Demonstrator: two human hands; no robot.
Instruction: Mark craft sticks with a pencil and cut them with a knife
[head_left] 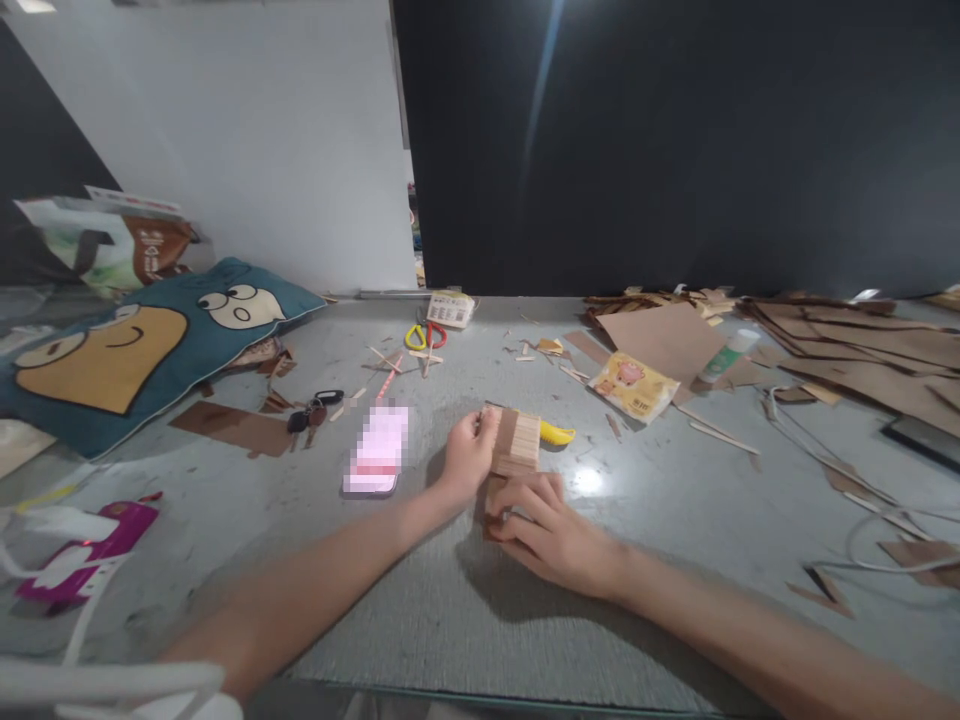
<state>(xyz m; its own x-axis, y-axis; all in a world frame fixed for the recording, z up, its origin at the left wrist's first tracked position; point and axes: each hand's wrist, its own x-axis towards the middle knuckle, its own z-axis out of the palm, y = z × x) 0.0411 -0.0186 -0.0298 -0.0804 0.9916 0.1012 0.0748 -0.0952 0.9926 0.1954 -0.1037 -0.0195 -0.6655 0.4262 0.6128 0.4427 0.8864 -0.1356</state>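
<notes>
A small craft piece of pale wooden sticks [517,450] side by side, with a brown cardboard strip across it, is in front of me at the middle of the table. My left hand [471,452] is closed on its left edge, thumb and fingers pinching it. Just below, my right hand [551,525] curls its fingers around a brown cardboard piece [496,492], which is partly hidden under them. Whether this cardboard is joined to the stick piece I cannot tell. A yellow curved object [556,433] lies right behind the stick piece, partly covered by it.
Left of my hands lie a phone [375,450], keys [307,420] and a magenta power strip [90,555]. Scissors [426,336] rest further back. To the right are a yellow packet [634,386], a glue stick [729,355], cardboard sheets [847,345] and white cables [817,455].
</notes>
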